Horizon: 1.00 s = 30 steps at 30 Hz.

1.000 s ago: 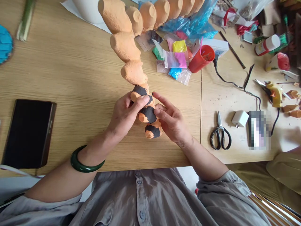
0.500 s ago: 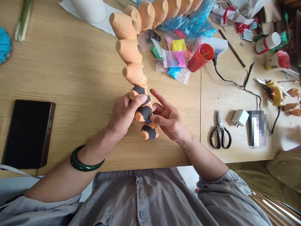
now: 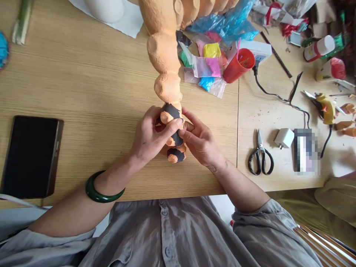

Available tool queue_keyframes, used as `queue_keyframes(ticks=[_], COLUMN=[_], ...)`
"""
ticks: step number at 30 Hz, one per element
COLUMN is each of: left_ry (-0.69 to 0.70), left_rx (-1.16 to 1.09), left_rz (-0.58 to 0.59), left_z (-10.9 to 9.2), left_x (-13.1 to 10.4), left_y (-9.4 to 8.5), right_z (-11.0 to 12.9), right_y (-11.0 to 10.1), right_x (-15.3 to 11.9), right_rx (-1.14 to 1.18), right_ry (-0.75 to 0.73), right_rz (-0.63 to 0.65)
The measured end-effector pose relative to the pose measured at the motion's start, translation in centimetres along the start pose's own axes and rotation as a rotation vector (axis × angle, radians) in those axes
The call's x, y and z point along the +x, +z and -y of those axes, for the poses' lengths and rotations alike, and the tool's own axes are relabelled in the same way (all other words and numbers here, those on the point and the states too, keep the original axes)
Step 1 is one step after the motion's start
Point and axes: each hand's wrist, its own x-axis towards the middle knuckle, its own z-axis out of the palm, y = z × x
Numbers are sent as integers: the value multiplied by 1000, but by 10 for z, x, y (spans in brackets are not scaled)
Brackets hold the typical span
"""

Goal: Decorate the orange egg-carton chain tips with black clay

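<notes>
An orange, knobbly segmented clay model (image 3: 167, 55) runs from the top of the head view down toward me, its lower end between my hands. Black clay patches (image 3: 171, 110) wrap the lowest few segments, leaving their blunt orange tips bare. My left hand (image 3: 150, 135) grips the model from the left, thumb across a black-patched segment and fingers partly hidden behind it. From the right, my right hand (image 3: 200, 139) is closed on the same stretch, thumb tip pressed at the edge of a black patch. Its fingertips are partly hidden behind the model.
Packets of coloured clay (image 3: 211, 52), a red cup (image 3: 239, 65) and a blue plastic bag (image 3: 230, 26) lie beyond my right hand. Scissors (image 3: 260, 154), a white plug adapter (image 3: 284, 138) and a glue gun (image 3: 326, 107) are at right. A dark phone (image 3: 32, 155) lies at left.
The model has rolled about its length, so its upper knobs face more toward me, and its upper part has shifted right. My left hand has moved slightly right; my right index finger has drawn in against the model.
</notes>
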Motion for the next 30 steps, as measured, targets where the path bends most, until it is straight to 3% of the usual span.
queue_keyframes(ticks=[6, 12, 19, 30], left_ry=[-23, -51, -85, -144], left_rx=[-2, -5, -136, -245], left_rz=[40, 8, -30, 23], left_z=[1, -2, -1, 4], left_x=[1, 1, 3, 3], left_y=[-2, -5, -3, -2], right_z=[9, 22, 14, 10], right_y=[4, 11, 3, 2], right_x=[0, -6, -3, -4], right_rx=[40, 45, -26, -80], right_ry=[78, 104, 22, -11], right_rz=[-76, -155, -13, 42])
